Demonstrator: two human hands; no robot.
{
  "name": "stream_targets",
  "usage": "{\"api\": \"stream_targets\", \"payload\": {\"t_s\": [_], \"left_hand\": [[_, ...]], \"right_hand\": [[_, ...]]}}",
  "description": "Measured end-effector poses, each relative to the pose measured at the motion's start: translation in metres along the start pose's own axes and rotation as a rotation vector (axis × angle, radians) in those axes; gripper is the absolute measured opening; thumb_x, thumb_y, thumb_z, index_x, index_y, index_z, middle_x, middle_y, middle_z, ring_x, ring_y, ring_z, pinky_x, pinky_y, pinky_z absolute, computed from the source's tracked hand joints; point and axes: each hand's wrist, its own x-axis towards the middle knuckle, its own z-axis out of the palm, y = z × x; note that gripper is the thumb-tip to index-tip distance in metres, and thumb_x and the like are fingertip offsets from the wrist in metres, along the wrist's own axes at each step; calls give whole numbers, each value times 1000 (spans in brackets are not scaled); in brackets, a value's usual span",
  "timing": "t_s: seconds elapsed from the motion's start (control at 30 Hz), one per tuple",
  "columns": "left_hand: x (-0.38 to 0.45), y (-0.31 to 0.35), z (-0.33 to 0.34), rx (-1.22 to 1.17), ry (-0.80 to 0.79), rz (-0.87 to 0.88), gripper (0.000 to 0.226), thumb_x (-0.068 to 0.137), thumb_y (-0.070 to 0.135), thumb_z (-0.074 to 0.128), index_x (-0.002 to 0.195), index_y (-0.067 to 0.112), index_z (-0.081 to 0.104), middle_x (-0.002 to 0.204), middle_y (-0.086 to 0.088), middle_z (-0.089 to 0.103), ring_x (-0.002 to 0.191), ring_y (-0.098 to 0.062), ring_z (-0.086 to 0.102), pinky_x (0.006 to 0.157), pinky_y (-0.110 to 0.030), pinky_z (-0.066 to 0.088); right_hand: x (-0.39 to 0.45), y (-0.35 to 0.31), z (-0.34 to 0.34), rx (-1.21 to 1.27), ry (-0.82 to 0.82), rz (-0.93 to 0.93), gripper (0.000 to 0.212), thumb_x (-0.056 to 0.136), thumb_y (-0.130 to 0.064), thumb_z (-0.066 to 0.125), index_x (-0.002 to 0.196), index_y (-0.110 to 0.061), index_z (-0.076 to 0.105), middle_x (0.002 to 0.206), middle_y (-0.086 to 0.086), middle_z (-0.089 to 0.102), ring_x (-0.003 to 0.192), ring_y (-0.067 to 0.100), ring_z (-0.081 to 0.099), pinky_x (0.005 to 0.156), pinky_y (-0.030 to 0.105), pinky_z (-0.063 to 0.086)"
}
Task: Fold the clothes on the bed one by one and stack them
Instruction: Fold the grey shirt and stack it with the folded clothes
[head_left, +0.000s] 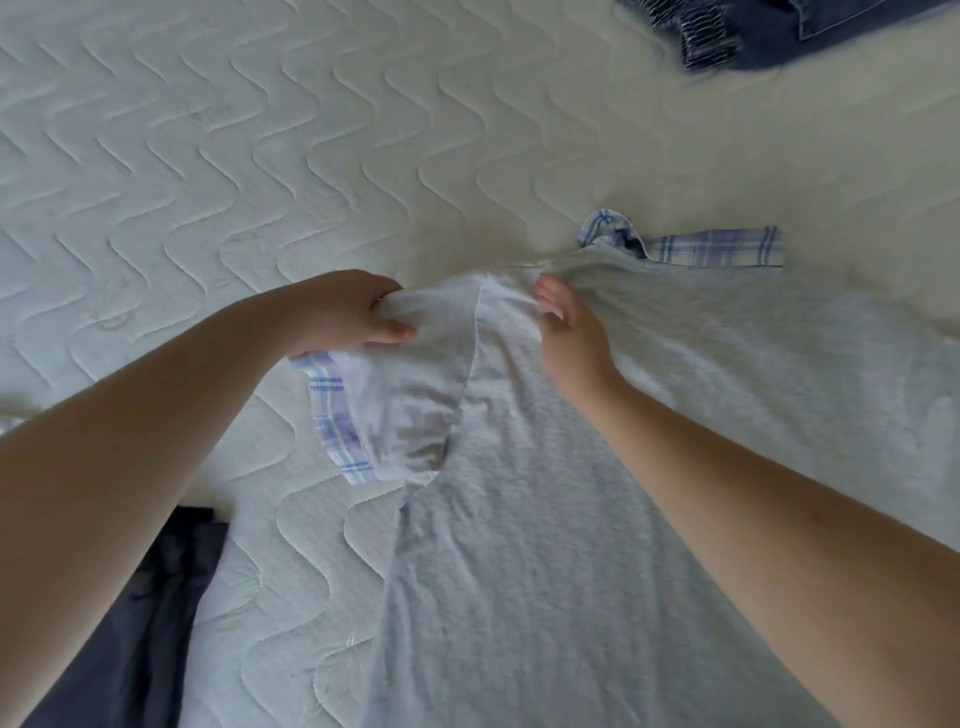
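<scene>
Quilted white bed (218, 156) carries a grey shirt (519, 545) spread flat for folding. Left hand (337, 317) pinches the sleeve (410, 384) in a tight grip, likely to turn it inward; right hand (569, 325) lies loosely open beside the shoulder, steadying it.

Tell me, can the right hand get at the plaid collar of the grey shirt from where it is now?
Probably yes. The right hand lies on the grey shirt just short of the plaid collar, and only flat cloth lies between them. The left hand grips the sleeve, off to the side.
</scene>
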Motion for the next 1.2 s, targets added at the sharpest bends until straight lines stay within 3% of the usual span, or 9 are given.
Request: {"api": "stream_targets", "payload": {"t_s": [0.1, 0.27, 0.4, 0.5, 0.67, 0.8, 0.9, 1.07, 1.2], "left_hand": [[-9, 24, -4, -148, -14, 55, 11, 88, 43, 68, 97, 36, 65, 68, 17, 69, 52, 1, 63, 41, -16, 43], [-18, 52, -8, -294, -41, 52, 12, 90, 38, 67, 101, 37, 69, 82, 11, 75, 66, -5, 70, 59, -22, 50], [-25, 57, -8, -387, -113, -5, 13, 91, 39, 65, 97, 31, 74, 83, 2, 77, 74, -17, 74, 65, -30, 56], [-27, 59, -5, -427, -129, -63, 16, 93, 38, 63, 95, 28, 75, 85, -3, 77, 78, -24, 75, 78, -39, 60], [-26, 65, -1, -481, -73, -121, 18, 94, 35, 62, 94, 23, 77, 87, -5, 77, 82, -25, 74, 84, -42, 59], [-27, 80, 1, -686, -203, -98, 17, 94, 28, 64, 97, 18, 78, 97, -10, 76, 88, -23, 73, 80, -35, 60], [-21, 104, 13, -812, -269, -34, 22, 96, 17, 60, 109, 3, 70, 107, -20, 72, 92, -30, 69, 93, -44, 53], [-3, 158, 54, -823, -265, 43, 18, 98, 18, 57, 104, 5, 68, 91, -14, 71, 79, -22, 67, 78, -36, 55], [8, 171, 84, -974, -340, 56, 28, 104, 25, 45, 118, 9, 64, 107, -8, 74, 96, -18, 72, 88, -29, 57]], "right_hand": [[1, -6, 2, 251, 77, 120, 38, 100, -9, 38, 135, -13, 51, 132, 3, 57, 120, 14, 56, 105, 33, 45], [16, -23, 3, 492, -30, 335, 46, 103, -22, 33, 144, 0, 39, 142, 15, 51, 130, 27, 50, 110, 38, 39], [30, -42, 4, 694, -121, 334, 51, 105, -31, 29, 151, -10, 27, 155, 7, 35, 140, 18, 37, 119, 34, 22], [37, -46, -4, 772, -75, 314, 47, 103, -27, 36, 148, -14, 35, 149, 5, 45, 137, 17, 41, 118, 34, 24], [31, -38, -20, 677, 98, 340, 29, 103, -25, 38, 122, -14, 56, 121, 3, 65, 99, 11, 64, 103, 31, 44], [24, -27, -16, 733, -13, 405, 43, 104, -33, 32, 137, -11, 47, 135, 12, 58, 119, 21, 58, 107, 34, 41], [25, -31, -19, 875, -40, 439, 46, 104, -42, 28, 140, -16, 44, 132, 10, 60, 121, 24, 56, 105, 36, 43], [24, -31, -54, 834, -8, 391, 24, 103, -23, 43, 93, -19, 65, 73, -4, 74, 69, 11, 71, 51, 17, 52], [19, -12, -82, 662, -43, 462, 43, 102, -44, 32, 117, -16, 62, 108, 7, 72, 93, 20, 70, 76, 28, 55]]}}
